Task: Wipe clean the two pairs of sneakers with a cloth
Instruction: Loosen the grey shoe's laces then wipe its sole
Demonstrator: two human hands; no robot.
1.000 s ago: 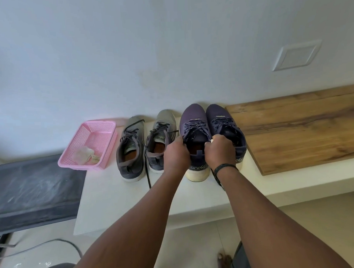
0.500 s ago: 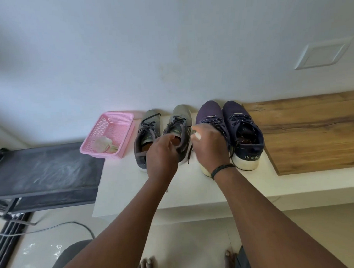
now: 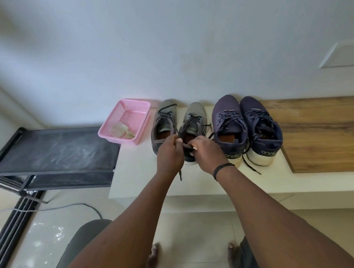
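Two pairs of sneakers stand in a row on a white ledge (image 3: 145,181), toes to the wall. The grey pair is on the left: its left shoe (image 3: 164,122) and its right shoe (image 3: 194,121). The navy pair (image 3: 246,123) stands to the right, laces trailing. My left hand (image 3: 169,152) and my right hand (image 3: 206,150) both grip the heel collar of the right grey sneaker, thumbs and fingers curled over its rim. A pale crumpled cloth (image 3: 119,130) lies in a pink plastic basket (image 3: 138,107) at the far left of the ledge.
A wooden board (image 3: 320,137) covers the right part of the ledge. A black metal rack (image 3: 54,152) stands left of the ledge, with a cable (image 3: 60,208) on the tiled floor. My bare feet and knees show at the bottom.
Both hands left the left navy sneaker and moved left to the right grey sneaker, now gripping its heel collar. The view shifted left and down.
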